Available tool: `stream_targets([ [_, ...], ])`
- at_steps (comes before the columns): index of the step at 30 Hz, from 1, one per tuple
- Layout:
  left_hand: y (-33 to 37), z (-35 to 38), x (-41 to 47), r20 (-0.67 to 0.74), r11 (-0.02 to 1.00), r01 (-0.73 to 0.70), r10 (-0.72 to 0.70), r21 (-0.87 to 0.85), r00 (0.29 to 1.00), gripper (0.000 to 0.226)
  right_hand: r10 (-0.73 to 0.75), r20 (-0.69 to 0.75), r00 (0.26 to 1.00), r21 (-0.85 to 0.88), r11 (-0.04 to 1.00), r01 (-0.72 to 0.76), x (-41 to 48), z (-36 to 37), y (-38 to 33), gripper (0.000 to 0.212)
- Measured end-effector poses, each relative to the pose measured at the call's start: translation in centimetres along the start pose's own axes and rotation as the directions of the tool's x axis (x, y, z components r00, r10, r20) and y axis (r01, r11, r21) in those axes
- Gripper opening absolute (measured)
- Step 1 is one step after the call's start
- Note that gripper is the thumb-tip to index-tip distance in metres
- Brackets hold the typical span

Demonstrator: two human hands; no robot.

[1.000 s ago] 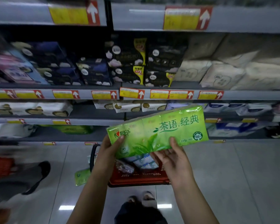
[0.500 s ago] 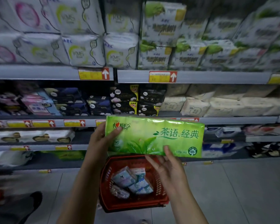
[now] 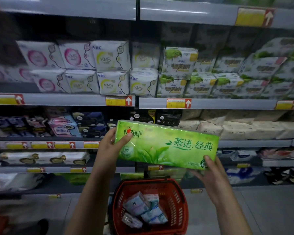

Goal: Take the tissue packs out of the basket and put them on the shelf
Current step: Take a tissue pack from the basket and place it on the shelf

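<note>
I hold the green tissue pack (image 3: pixel 166 144) in both my hands, in front of the shelves. My left hand (image 3: pixel 111 146) grips its short end at 9 o'clock of the pack, with the thumb pressed on the printed face near the logo and the other fingers behind, where I cannot see them. My right hand (image 3: pixel 210 177) supports the lower corner at 5 o'clock, thumb on the front edge and the fingers under the pack.

Compared with a moment ago, the pack is now higher and further from the red basket (image 3: pixel 182 197), which stands on the floor at 6 o'clock, well below my hands. My view also goes up: the shelf with the white packs (image 3: pixel 112 68) at 12 o'clock is now in the middle of what I see, and before only the lower shelves were there. The pack was tilted up to the right; now its right end hangs a little lower.

For the task, I judge this means the pack is fully out of the basket and I search a place for it. The shelves near look full, so I think a free gap is not easy to find. Some small packs (image 3: pixel 143 209) stay in the basket, so more rounds are needed
</note>
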State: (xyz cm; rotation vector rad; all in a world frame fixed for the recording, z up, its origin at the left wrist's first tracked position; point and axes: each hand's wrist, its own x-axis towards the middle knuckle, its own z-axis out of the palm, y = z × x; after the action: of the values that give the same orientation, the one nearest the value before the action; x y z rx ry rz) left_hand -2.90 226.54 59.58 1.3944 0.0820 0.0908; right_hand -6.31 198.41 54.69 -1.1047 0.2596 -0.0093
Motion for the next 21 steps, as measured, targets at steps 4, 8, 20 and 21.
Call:
stream_targets([
  [4,1.4,-0.7,0.0,-0.015,1.0,-0.007,0.007,0.009,1.0,0.045,-0.07,-0.025,0.997,-0.154,0.986,0.065,0.4,2.1,-2.3,0.121],
  [8,2.6,-1.4,0.0,-0.047,0.998,-0.048,0.05,0.04,0.998,0.045,-0.105,0.005,0.994,-0.209,0.973,0.104,1.0,3.4,-3.2,0.121],
  [20,4.6,0.0,3.0,-0.121,0.999,-0.035,0.034,-0.002,0.992,0.054,-0.177,0.061,0.982,-0.234,0.954,0.186,4.9,4.6,-7.0,0.091],
  [21,4.7,0.5,3.4,-0.121,0.999,-0.04,0.04,-0.004,0.992,0.055,-0.179,0.066,0.982,-0.231,0.954,0.19,5.4,4.5,-7.5,0.093],
])
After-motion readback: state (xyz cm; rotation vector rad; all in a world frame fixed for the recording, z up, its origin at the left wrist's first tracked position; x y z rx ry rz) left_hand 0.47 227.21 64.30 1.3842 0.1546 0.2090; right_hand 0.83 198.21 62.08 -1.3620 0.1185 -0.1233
